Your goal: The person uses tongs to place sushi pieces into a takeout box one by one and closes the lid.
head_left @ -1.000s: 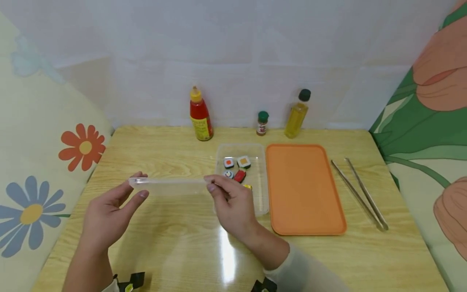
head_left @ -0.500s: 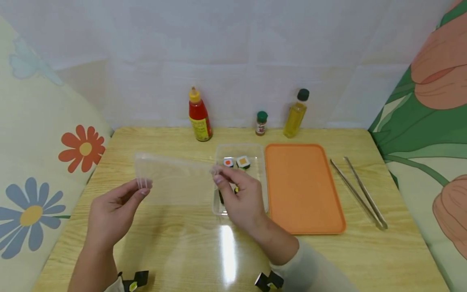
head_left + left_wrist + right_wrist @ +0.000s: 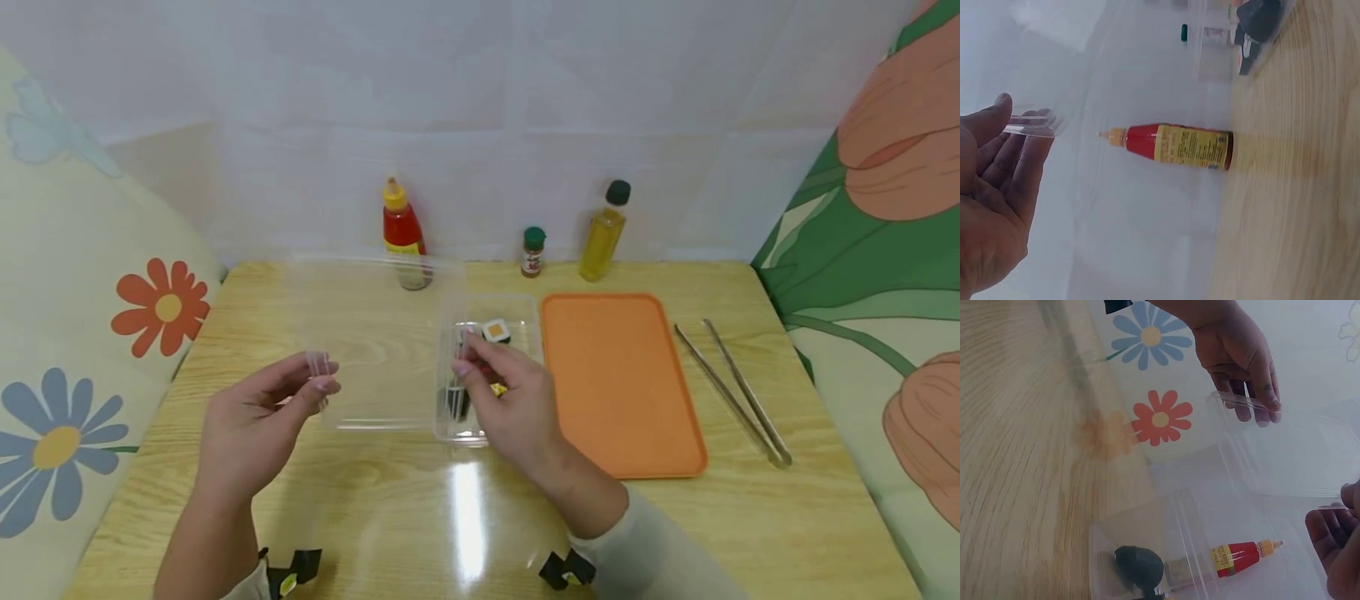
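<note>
A clear plastic lid is held up over the table between both hands. My left hand pinches its left edge between thumb and fingers, and my right hand pinches the right edge. In the right wrist view the lid spans the space between the two hands. Behind my right hand stands a clear plastic container with several small sushi-shaped pieces inside, among them a white one with an orange square. The lid's right side overlaps the container in the head view; my right hand hides some pieces.
An orange tray lies right of the container, with metal tongs beyond it. Along the back stand a red sauce bottle, a small green-capped spice jar and a bottle of yellow oil, near the white backdrop.
The lid has turned from edge-on to showing its broad face, its far edge rising over the sauce bottle. Both hands have shifted slightly rightward with it.
</note>
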A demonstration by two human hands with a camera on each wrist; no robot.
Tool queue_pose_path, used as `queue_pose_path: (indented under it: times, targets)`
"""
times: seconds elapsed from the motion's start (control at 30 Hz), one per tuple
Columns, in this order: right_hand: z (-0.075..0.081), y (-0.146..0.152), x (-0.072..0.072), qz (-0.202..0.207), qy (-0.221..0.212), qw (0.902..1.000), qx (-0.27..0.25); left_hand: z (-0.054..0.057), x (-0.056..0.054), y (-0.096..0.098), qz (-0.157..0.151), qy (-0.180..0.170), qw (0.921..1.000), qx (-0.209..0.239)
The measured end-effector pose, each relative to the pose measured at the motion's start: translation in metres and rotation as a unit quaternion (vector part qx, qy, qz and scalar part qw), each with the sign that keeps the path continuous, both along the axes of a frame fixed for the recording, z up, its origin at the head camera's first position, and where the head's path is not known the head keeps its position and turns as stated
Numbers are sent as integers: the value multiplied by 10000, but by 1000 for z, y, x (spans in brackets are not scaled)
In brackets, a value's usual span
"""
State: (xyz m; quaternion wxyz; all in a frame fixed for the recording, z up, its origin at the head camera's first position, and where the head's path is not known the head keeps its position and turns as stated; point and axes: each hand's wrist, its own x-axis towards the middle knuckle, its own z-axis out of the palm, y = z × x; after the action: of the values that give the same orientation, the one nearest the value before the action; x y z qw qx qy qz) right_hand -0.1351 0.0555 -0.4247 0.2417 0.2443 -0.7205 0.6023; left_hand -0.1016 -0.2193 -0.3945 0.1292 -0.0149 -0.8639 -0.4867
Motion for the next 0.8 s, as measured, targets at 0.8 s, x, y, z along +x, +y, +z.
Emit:
queue_pose_path:
  times: [0.8]
  targets:
    - [-23,53,-20,-933,-978,9908,39,-27,-40,49,-707,-636,9952,-235]
